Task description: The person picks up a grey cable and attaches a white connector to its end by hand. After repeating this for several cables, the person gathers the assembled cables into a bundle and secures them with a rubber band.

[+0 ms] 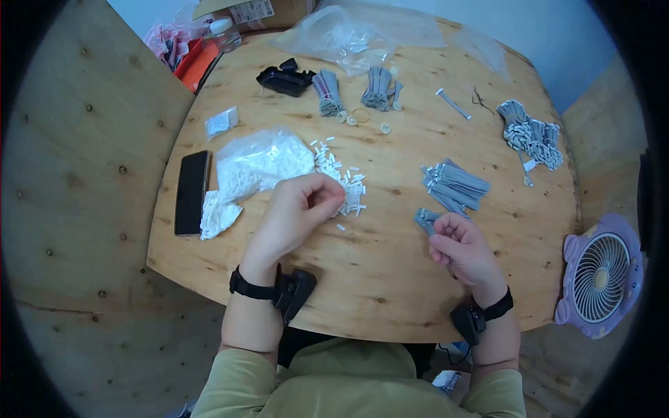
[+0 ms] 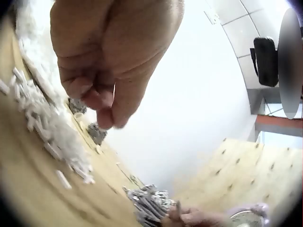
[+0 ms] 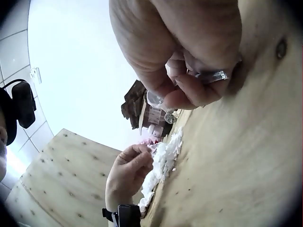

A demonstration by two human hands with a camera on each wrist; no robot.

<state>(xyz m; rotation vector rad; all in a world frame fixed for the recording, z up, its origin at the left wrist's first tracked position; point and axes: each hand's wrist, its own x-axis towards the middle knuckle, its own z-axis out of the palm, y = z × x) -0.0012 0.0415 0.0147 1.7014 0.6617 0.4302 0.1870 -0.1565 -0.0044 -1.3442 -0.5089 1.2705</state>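
My left hand (image 1: 306, 202) hovers over a heap of small white pieces (image 1: 345, 182) on the round wooden table (image 1: 390, 279). Its fingertips (image 2: 105, 116) pinch together, seemingly on one white piece; the pinch itself is mostly hidden. The heap (image 2: 45, 125) lies just below them in the left wrist view. My right hand (image 1: 456, 245) grips a small bundle of grey strips (image 1: 425, 219), and their ends (image 3: 211, 75) poke out between its curled fingers. Just beyond that hand lies a larger loose stack of grey strips (image 1: 456, 184).
A clear bag of white pieces (image 1: 258, 164) and a black phone (image 1: 191, 191) lie at the left. At the back are tied grey bundles (image 1: 327, 94), a black object (image 1: 286, 80), rubber bands (image 1: 361, 115) and an empty bag (image 1: 341, 35). More grey bundles (image 1: 533, 132) lie far right; a purple fan (image 1: 603, 275) stands off the table.
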